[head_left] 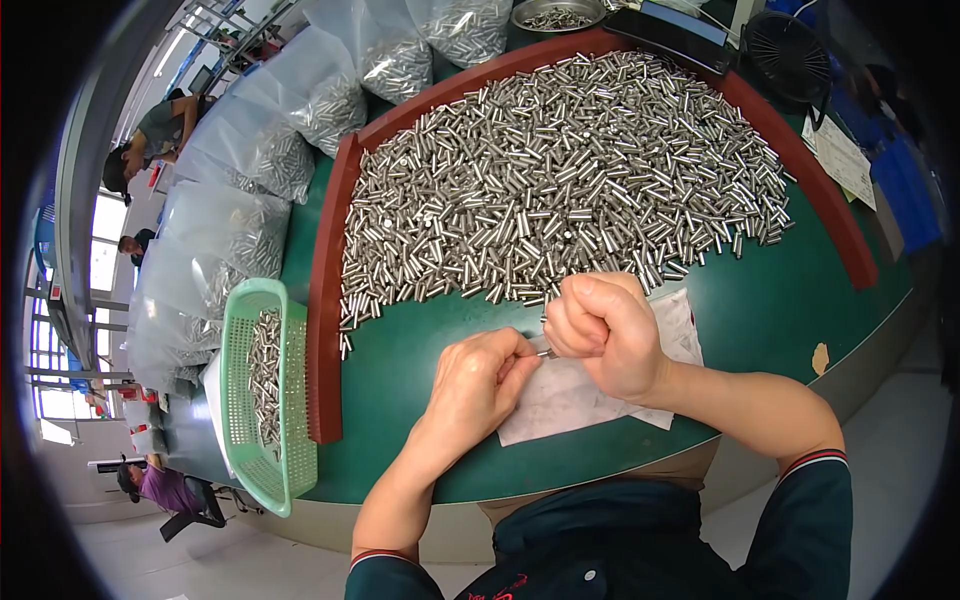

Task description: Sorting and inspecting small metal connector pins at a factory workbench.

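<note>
Over a stained white cloth (560,405) near the table's front edge, my two hands meet. My left hand (475,385) is closed, its thumb and fingertips pinching a small metal pin (545,353) that points toward the right hand. Curled into a fist, my right hand (612,335) sits right beside the pin's far end. What its fingers hold, if anything, is hidden. Just beyond both hands spreads a wide heap of short shiny metal pins (560,170) on the green tabletop (420,350).
Dark red wooden rails (327,300) border the heap. At left stands a light green plastic basket (298,400) with pins inside. Several clear bags (265,150) of pins line the back left. A metal bowl (558,15), a black fan (787,58) and paper sheets (840,160) lie farther back.
</note>
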The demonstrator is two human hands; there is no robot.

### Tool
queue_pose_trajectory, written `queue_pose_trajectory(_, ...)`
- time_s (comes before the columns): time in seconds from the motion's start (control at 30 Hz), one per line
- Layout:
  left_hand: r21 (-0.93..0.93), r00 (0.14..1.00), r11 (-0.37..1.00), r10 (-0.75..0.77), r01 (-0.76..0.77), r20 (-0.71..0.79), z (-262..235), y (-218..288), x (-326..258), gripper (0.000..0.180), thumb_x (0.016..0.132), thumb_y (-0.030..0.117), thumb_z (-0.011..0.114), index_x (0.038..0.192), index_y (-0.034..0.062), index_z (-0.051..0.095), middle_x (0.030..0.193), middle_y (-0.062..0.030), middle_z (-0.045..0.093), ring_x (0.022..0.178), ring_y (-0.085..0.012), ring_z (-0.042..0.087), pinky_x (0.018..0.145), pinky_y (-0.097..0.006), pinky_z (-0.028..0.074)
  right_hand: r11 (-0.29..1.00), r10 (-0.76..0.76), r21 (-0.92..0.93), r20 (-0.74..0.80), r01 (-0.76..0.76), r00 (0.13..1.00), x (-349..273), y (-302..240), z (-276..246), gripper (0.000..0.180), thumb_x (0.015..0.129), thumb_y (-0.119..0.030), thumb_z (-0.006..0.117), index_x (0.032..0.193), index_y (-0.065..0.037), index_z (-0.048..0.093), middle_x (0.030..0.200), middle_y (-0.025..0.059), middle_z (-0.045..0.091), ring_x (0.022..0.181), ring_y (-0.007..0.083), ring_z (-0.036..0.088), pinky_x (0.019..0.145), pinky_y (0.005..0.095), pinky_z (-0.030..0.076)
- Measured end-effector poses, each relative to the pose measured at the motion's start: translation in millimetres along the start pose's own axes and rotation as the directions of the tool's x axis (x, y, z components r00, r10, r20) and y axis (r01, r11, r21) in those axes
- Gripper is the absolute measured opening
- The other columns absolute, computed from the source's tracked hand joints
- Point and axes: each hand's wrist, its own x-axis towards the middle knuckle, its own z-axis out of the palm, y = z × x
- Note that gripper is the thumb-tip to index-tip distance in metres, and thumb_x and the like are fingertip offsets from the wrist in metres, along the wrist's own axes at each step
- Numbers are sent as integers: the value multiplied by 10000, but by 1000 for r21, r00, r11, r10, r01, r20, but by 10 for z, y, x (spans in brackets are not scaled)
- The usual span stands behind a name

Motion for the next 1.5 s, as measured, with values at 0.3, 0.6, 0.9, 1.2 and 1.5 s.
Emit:
queue_pose_trajectory(0.3, 32, 1000, 999, -12, 12, 11, -10, 50, 2, 111, 684, 38, 610, 657, 11, 505, 543, -111, 497, 519, -278, 503, 470, -366, 384, 997, -43, -70, 7, 43, 999, -28, 11, 38, 384, 845, -198, 359, 485, -96, 272, 436, -12, 259, 410, 84, 216, 410, 243, 191)
queue_pose_trajectory(0.6, 55, 998, 997, 61, -59, -18, 19, 42, 10, 119, 679, 22, 591, 637, 11, 480, 583, -140, 514, 556, -324, 508, 489, -400, 391, 966, -83, -247, -5, 79, 997, -79, 43, 171, 345, 822, -117, 363, 495, -81, 258, 464, -29, 245, 445, 71, 200, 428, 241, 192)
queue_pose_trajectory(0.9, 39, 1000, 999, 7, -6, -16, -5, 67, -12, 86, 697, 52, 594, 677, 14, 520, 587, -147, 527, 579, -325, 523, 521, -394, 409, 987, -93, -132, 8, 93, 996, -26, 5, 103, 346, 835, -111, 340, 502, -85, 249, 461, -21, 245, 433, 73, 200, 428, 243, 182)
queue_pose_trajectory(1.2, -933, 928, 88, -171, 349, 331, -153, -216, 15, 162, 821, 137, 558, 945, 40, 521, 777, -27, 534, 598, -51, 401, 527, -174, 354, 974, -173, 131, -97, 185, 980, 96, -253, -39, 376, 831, -191, 348, 477, -116, 247, 402, -15, 235, 376, 80, 163, 376, 249, 150)
queue_pose_trajectory(1.5, -915, 895, 43, -232, 402, 382, -178, -204, 61, 211, 837, 123, 519, 1006, -2, 522, 759, -38, 549, 595, -52, 403, 533, -185, 359, 982, -127, 123, -120, 142, 985, 105, -267, -29, 377, 831, -194, 342, 475, -116, 243, 397, -15, 228, 375, 81, 155, 375, 251, 142)
